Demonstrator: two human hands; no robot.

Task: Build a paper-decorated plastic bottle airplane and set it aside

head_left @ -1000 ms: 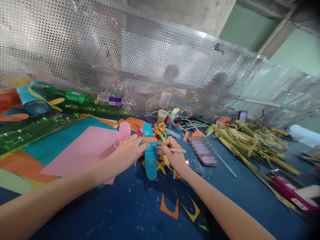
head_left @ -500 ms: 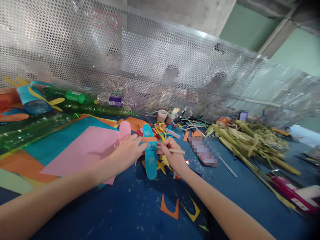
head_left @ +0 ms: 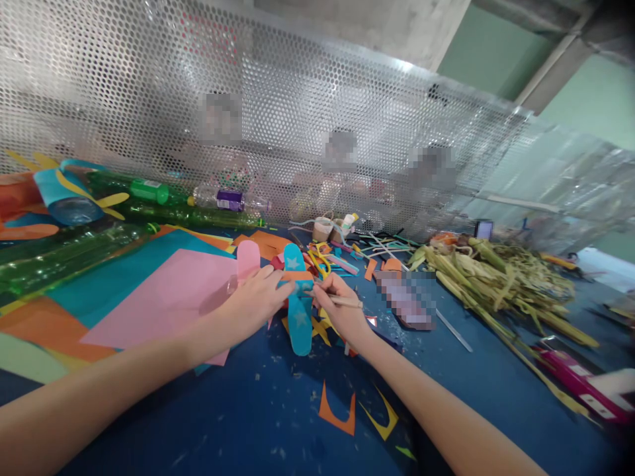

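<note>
My left hand is closed round the body of a toy plane made of craft pieces, its fingers hiding most of it. The plane has a long blue wing with pale stars, an orange band and a pink rounded piece at the left. My right hand pinches a slim, light wooden stick like a pen, its tip at the wing's right edge. Whether it is a brush or a pencil I cannot tell. Yellow star cut-outs lie under the wing.
Coloured sheets and green bottles lie at left. Yellow-handled scissors, small cups and straws stand or lie behind the plane. Dried husks and a magenta tool are at right. Paper scraps lie in front. People sit behind the perforated screen.
The stick has shifted slightly left, its tip further over the blue wing. My left hand keeps its hold on the plane.
</note>
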